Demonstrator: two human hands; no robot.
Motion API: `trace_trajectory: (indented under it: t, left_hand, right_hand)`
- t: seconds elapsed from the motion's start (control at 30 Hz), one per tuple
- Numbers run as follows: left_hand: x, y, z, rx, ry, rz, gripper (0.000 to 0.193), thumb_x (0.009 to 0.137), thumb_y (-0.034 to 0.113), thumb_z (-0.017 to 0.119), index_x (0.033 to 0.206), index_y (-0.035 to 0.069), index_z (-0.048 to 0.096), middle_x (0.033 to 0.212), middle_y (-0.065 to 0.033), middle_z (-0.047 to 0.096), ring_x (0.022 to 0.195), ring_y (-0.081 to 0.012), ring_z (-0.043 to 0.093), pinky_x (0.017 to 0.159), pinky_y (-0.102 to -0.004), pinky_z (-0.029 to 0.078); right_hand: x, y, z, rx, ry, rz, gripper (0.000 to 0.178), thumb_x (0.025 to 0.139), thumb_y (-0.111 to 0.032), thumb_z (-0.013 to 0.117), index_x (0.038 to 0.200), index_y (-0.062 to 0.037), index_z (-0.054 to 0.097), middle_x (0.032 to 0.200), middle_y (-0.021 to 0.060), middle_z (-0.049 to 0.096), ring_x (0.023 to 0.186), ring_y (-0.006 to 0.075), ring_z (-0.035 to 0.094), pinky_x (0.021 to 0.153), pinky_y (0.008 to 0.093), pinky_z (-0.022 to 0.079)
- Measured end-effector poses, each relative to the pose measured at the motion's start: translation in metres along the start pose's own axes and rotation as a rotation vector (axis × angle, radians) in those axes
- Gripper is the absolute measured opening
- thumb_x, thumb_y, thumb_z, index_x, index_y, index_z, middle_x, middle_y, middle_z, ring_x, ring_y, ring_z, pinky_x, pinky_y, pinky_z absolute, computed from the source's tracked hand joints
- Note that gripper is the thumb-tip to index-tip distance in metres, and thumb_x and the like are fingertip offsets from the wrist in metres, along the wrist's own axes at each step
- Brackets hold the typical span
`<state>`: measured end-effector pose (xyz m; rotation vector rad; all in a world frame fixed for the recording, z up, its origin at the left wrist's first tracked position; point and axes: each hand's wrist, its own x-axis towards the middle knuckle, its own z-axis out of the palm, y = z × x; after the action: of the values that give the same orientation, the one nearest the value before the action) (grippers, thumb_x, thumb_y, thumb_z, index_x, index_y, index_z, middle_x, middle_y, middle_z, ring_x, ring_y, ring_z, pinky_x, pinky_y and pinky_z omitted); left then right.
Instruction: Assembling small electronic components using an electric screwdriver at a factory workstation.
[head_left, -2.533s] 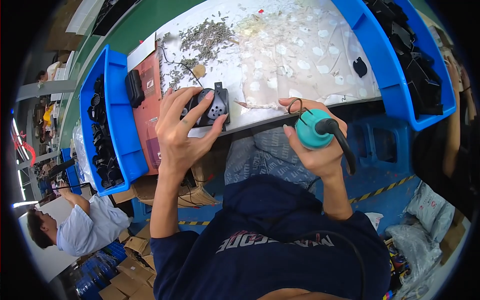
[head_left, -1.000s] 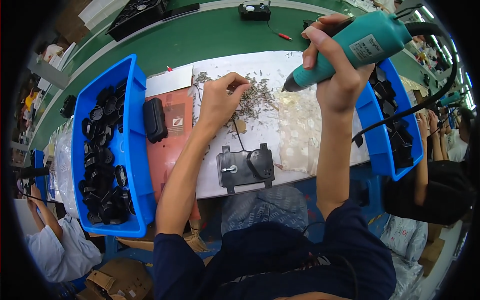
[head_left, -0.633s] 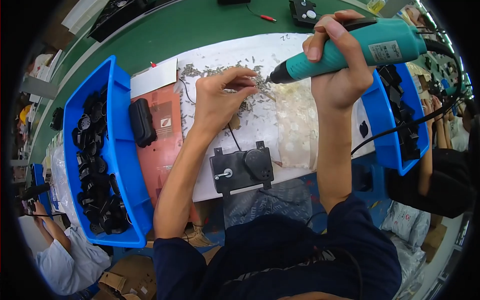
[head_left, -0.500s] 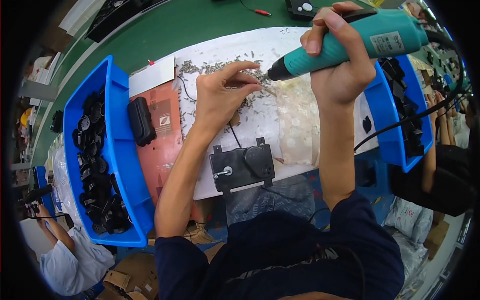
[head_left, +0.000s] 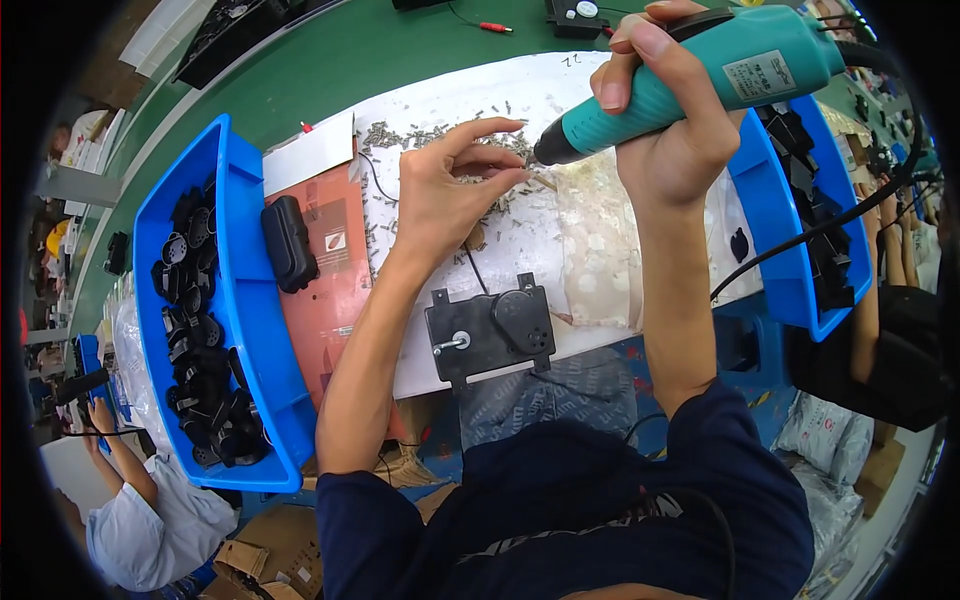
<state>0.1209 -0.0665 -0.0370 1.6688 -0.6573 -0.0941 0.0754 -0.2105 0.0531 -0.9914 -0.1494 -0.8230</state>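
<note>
My right hand [head_left: 675, 150] is wrapped round a teal electric screwdriver [head_left: 700, 75], raised over the white work surface with its black nose pointing down and left. Close to that nose is my left hand [head_left: 455, 190], thumb and fingertips drawn together. Whatever small thing lies between them is too small to make out. Beneath and behind the left fingers, many loose screws [head_left: 405, 135] lie scattered. A black plastic housing [head_left: 490, 330] with a round raised part and a small metal crank rests at the near edge, below my hands, touched by neither.
Blue bins of black parts stand at left [head_left: 285, 400] and right [head_left: 775, 225]. A black case [head_left: 288, 243] lies on an orange-red sheet [head_left: 335, 230]. The screwdriver's cable [head_left: 800, 245] hangs at right. Other people work at both sides.
The view has shifted slightly. Both hands keep nearly the same pose, with the screwdriver's nose still beside my left fingertips. The housing stays where it was.
</note>
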Motion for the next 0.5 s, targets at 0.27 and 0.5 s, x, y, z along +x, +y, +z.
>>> trace_trajectory:
  t: [0.27,0.5]
  left_hand:
    - [-0.005,0.005,0.002,0.103,-0.054,0.051,0.045,0.071,0.001,0.074,0.113,0.009,0.064,0.084,-0.0076,0.071,0.079,-0.0138,0.067,0.076,-0.0289,0.053]
    - [0.008,-0.005,-0.027,0.468,-0.056,0.434,0.041,0.069,0.011,0.074,0.109,0.011,0.066,0.105,-0.0129,0.066,0.098,-0.026,0.062,0.091,-0.0357,0.046]
  right_hand:
    - [-0.004,0.001,-0.005,0.0,0.006,0.02,0.024,0.075,0.001,0.061,0.097,-0.0002,0.052,0.072,0.0127,0.057,0.042,0.0177,0.051,0.042,0.0265,0.045]
    - [-0.009,-0.024,0.004,-0.138,-0.031,-0.135,0.026,0.081,-0.011,0.06,0.104,-0.0005,0.051,0.073,0.0071,0.057,0.048,0.015,0.05,0.05,0.0265,0.042]
